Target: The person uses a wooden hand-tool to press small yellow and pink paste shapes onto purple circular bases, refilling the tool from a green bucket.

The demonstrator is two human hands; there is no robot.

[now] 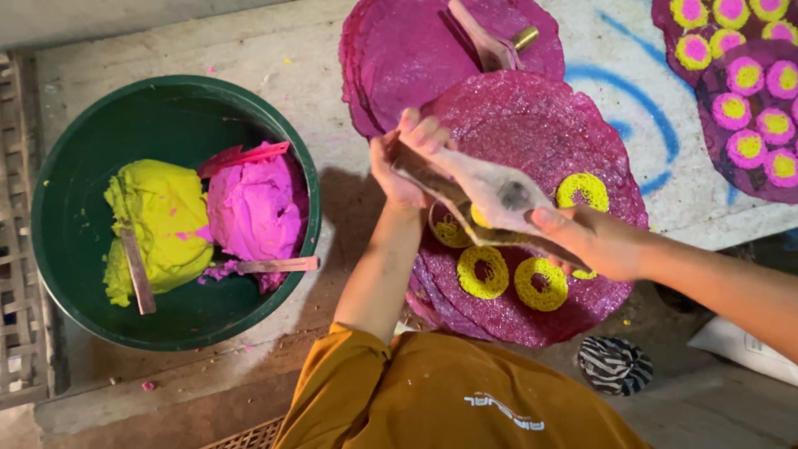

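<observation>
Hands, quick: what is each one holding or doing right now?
Left hand: closed on one end of the flat pale tool.
Right hand: closed on the tool's other end, above the magenta disc.

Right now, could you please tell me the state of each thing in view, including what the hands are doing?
Left hand: gripping one end of the flat press.
Right hand: gripping the other end.
Flat press: held tilted above the top disc.
Top magenta disc: four yellow rings in view.
Green basin: holds both doughs.
Yellow dough: lumped, stick across it.
Pink dough: lumped, scrapers above and below it.
Far discs: covered in yellow-pink rings.
</observation>
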